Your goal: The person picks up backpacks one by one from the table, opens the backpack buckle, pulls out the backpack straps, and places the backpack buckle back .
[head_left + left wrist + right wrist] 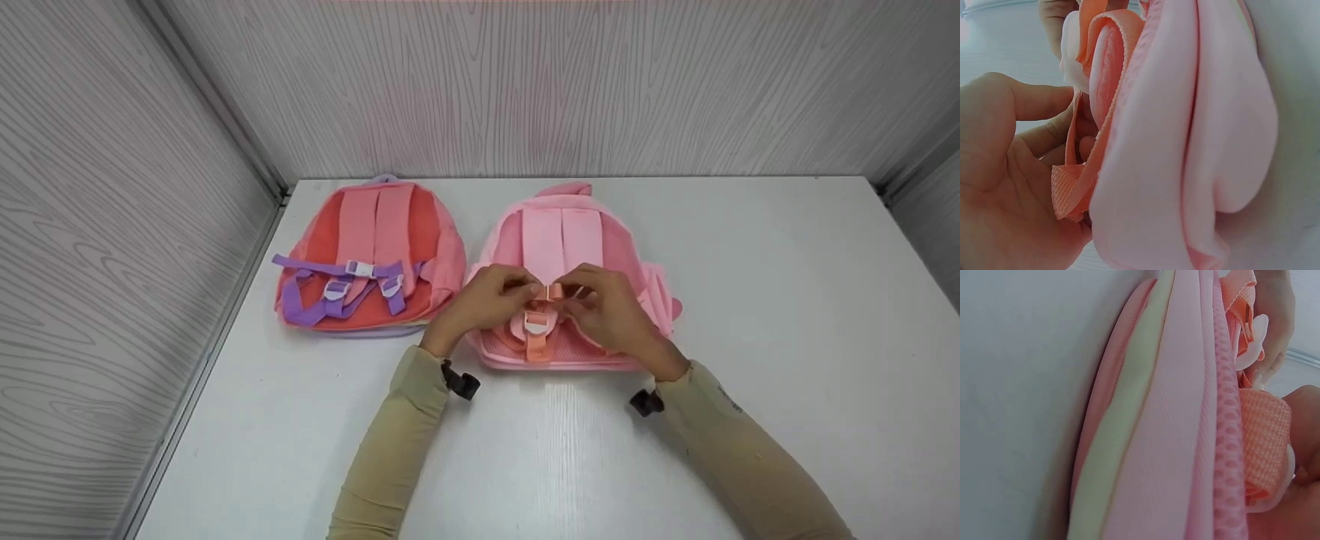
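A pink backpack (581, 232) lies with its shoulder straps facing up. Over its lower middle, my left hand (491, 300) pinches an orange webbing strap (553, 292) between thumb and fingers. From the other side my right hand (607, 311) pinches the same strap, the two hands' fingertips close together. Just below them sits a white slider buckle (535, 324) with an orange strap tail. In the left wrist view, an orange strap loop (1067, 188) hangs beside the left palm. A folded orange strap (1265, 439) lies against the right hand in the right wrist view.
To the left lies a second backpack (435, 240), red and pink, with purple straps (304, 311) and a fastened white buckle (360, 268) across it. Both bags rest on a white table (787, 315). Wood-grain panels (525, 90) stand behind and at the sides.
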`<state>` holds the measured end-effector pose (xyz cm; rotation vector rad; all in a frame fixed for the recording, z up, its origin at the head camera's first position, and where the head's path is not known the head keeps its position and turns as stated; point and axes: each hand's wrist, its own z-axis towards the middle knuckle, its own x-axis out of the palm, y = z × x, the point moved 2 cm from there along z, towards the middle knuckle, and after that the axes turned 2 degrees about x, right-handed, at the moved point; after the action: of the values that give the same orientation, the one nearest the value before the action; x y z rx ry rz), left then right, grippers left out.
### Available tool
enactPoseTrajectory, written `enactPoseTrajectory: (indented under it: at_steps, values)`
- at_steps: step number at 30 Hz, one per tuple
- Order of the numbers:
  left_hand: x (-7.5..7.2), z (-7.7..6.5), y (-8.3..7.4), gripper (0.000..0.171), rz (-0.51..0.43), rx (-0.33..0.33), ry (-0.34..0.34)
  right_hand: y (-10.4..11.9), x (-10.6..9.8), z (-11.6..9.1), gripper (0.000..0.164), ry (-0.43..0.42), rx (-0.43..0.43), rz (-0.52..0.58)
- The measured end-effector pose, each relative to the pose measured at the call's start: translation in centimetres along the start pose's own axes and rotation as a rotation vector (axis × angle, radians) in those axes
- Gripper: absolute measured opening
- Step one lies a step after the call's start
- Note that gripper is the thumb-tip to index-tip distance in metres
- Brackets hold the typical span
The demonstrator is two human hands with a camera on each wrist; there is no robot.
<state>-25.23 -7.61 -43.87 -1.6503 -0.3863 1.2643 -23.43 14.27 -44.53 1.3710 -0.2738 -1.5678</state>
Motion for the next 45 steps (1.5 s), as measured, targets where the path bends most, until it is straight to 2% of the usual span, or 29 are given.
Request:
enactPoseTrajectory:
  at_steps: [10, 17, 28, 45]
  values:
    - [-0.5, 0.1, 0.3, 0.019, -0.021, 0.014, 0.011, 0.0, -0.1, 0.2, 0.016, -0.007, -0.008, 0.001]
    - [-0.4, 0.4, 0.4, 0.019, 0.009, 0.056, -0.01, 0.1, -0.1, 0.2, 0.017, -0.015, -0.001, 0.016]
    - [0.1, 0.4, 0.1, 0.018, 0.003, 0.045, -0.026, 0.1, -0.1, 0.1, 0.019, -0.007, 0.008, 0.002]
    - [0.8, 0.3, -0.2, 0.018, -0.02, 0.028, -0.035, 0.0, 0.2, -0.1, 0.018, -0.016, -0.024, 0.013]
